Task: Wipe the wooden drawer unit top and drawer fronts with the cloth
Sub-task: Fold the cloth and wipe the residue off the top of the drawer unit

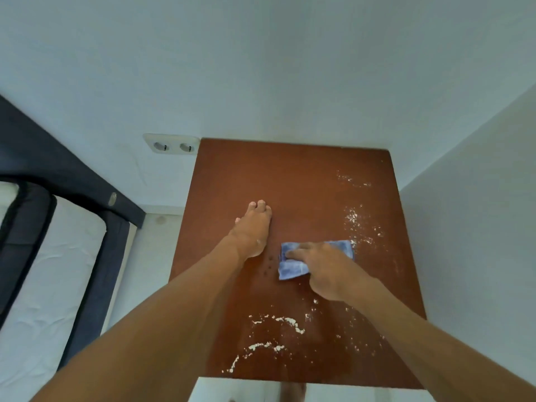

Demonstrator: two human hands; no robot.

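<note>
A white-walled corner holds the wooden drawer unit top; its drawer fronts are out of view. Nearest, below the wiping wrist, white powder streaks the front edge. The right hand presses the blue cloth flat under straight fingers, not clutching it. Just left, the left hand lies flat, bracing. Beyond the cloth, specks scatter rightward. Even pressure and gathering strokes would serve best.

Reddish-brown wooden drawer unit top, blue cloth lying right of centre, white powder scattered by right and front edges
</note>
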